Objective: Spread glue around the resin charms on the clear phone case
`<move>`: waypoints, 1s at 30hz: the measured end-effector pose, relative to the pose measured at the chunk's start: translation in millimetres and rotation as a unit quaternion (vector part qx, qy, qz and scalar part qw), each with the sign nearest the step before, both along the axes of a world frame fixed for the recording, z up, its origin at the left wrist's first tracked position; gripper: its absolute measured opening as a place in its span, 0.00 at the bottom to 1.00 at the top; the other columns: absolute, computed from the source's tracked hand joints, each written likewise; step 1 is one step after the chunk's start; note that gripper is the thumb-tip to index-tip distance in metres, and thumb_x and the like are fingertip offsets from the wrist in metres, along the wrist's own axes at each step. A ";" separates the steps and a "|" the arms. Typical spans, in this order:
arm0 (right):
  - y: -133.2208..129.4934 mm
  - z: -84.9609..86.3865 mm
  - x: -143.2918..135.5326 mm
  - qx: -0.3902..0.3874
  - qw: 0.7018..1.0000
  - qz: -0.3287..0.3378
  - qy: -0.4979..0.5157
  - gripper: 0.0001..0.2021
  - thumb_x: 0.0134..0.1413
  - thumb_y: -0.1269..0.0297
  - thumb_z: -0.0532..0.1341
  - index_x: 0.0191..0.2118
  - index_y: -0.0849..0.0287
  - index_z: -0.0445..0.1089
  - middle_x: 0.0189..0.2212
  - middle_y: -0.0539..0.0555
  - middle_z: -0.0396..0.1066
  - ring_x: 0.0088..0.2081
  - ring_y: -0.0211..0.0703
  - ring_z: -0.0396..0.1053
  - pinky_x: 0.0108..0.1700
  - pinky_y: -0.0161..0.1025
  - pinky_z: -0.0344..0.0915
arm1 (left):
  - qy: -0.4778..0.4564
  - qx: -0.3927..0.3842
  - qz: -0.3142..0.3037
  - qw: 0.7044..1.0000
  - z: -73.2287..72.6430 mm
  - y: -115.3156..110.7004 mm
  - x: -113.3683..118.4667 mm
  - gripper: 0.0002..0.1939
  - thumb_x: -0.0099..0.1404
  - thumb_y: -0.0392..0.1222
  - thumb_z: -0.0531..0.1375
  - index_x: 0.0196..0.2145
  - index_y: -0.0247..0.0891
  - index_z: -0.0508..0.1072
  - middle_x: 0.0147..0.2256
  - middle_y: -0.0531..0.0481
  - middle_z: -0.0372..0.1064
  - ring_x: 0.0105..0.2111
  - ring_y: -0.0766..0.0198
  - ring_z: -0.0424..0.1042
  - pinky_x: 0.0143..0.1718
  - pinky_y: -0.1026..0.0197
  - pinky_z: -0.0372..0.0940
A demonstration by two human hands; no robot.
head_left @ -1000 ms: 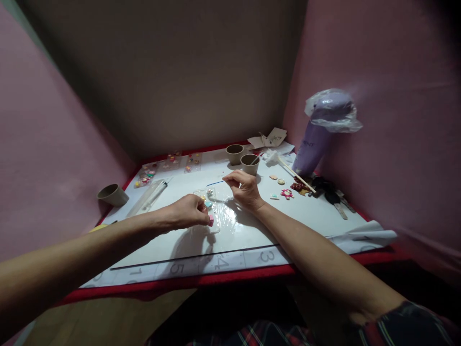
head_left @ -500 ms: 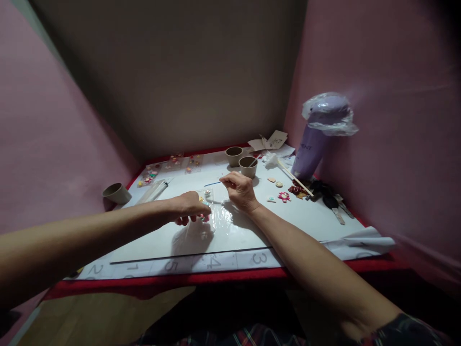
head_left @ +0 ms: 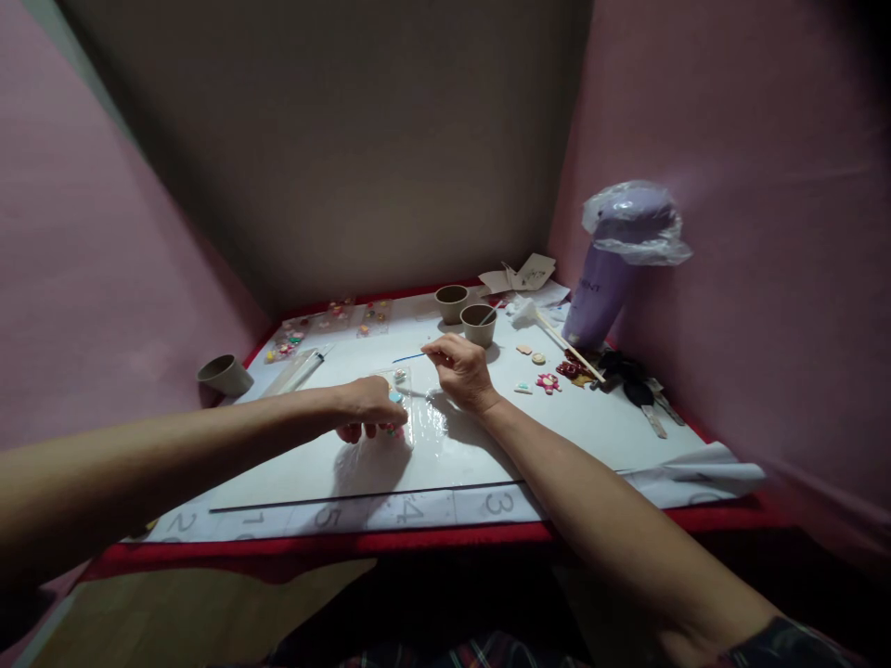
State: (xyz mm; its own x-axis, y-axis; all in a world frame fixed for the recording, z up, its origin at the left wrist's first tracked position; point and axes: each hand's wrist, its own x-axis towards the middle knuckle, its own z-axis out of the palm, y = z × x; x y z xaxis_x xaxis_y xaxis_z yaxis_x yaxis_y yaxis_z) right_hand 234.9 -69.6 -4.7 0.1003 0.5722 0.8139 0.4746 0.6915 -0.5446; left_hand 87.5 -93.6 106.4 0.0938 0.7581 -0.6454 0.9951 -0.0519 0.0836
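My right hand (head_left: 459,371) is closed in a pinch on a thin blue stick (head_left: 407,357), which points left over the white board. I cannot tell whether it is a brush. My left hand (head_left: 374,406), its fingers curled, is over a clear plastic sheet (head_left: 409,429) with small colourful charms on it. What its fingertips hold, if anything, is hidden. A pale round charm (head_left: 399,375) and a light blue one (head_left: 395,396) show beside the left hand. Glossy wet-looking streaks (head_left: 438,417) lie between the two hands.
Two cups (head_left: 478,327) stand beyond my right hand; another cup (head_left: 225,374) tilts at far left. A syringe (head_left: 306,369) and charm sheets (head_left: 374,318) lie at the back left. At right are a pink charm (head_left: 548,382), a wooden stick (head_left: 571,347) and a purple tumbler (head_left: 602,288).
My left hand has shifted slightly left and down, showing more of the light blue charm. The right hand keeps its pinch on the blue stick, almost unmoved.
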 end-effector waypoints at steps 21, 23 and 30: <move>-2.2 0.2 -0.8 0.011 1.000 -0.010 -0.006 0.09 0.54 0.76 0.57 0.30 0.58 0.73 0.28 0.53 0.72 0.30 0.40 0.69 0.32 0.37 0.65 | -0.034 0.274 -0.250 0.928 -2.1 -24.7 -34.5 0.13 0.57 0.45 0.59 0.40 0.40 0.71 0.38 0.46 0.73 0.35 0.57 0.70 0.32 0.59 0.60; -2.1 0.3 -0.7 0.010 1.000 -0.007 -0.006 0.09 0.54 0.76 0.57 0.30 0.57 0.74 0.28 0.53 0.72 0.31 0.41 0.69 0.32 0.37 0.65 | -0.053 0.302 -0.276 0.911 -13.8 -30.2 -38.5 0.11 0.60 0.43 0.57 0.40 0.40 0.71 0.40 0.46 0.71 0.37 0.57 0.69 0.33 0.58 0.60; -3.8 1.9 -0.1 0.002 1.000 -0.007 -0.007 0.10 0.54 0.76 0.57 0.30 0.57 0.73 0.28 0.52 0.73 0.30 0.40 0.69 0.32 0.37 0.65 | -0.053 0.374 -0.308 0.873 -37.8 -33.3 -42.4 0.07 0.63 0.42 0.56 0.36 0.38 0.71 0.39 0.44 0.67 0.39 0.56 0.65 0.36 0.56 0.61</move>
State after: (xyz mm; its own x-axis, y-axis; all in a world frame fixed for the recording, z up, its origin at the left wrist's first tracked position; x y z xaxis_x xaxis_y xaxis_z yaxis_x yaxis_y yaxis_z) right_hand 234.8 -73.3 -2.8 0.0969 0.5678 0.8175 0.4922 0.6865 -0.5352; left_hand 45.1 -126.9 68.6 0.6615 0.7486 0.0453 0.7480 -0.6541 -0.1129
